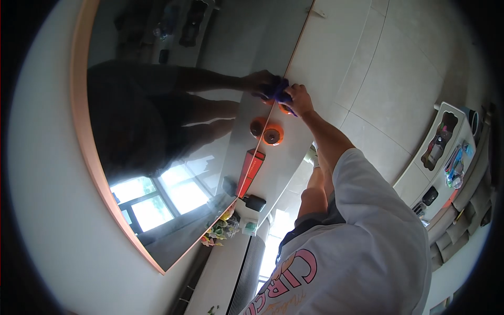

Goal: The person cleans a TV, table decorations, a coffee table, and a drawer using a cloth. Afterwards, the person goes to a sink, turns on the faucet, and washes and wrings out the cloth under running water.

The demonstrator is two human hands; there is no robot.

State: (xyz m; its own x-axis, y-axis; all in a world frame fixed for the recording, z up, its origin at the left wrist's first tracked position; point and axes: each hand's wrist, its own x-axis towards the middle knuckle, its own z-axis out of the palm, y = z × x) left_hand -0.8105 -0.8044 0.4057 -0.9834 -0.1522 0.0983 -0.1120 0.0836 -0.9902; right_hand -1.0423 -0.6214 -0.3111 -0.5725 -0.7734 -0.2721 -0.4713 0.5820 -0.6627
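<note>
The mirror (173, 105) on the left shows a reflected arm meeting the real one at the glass edge, where a purple cloth (277, 90) sits bunched against the surface. It looks soft, light and limp, best gripped as a wad. The right hand (300, 98) is closed on it, arm stretched straight out; the left hand is not visible, so I cannot tell its state

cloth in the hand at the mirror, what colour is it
Blue-purple; the cloth is bunched in the hand against the mirror, seen in the head view.
</note>
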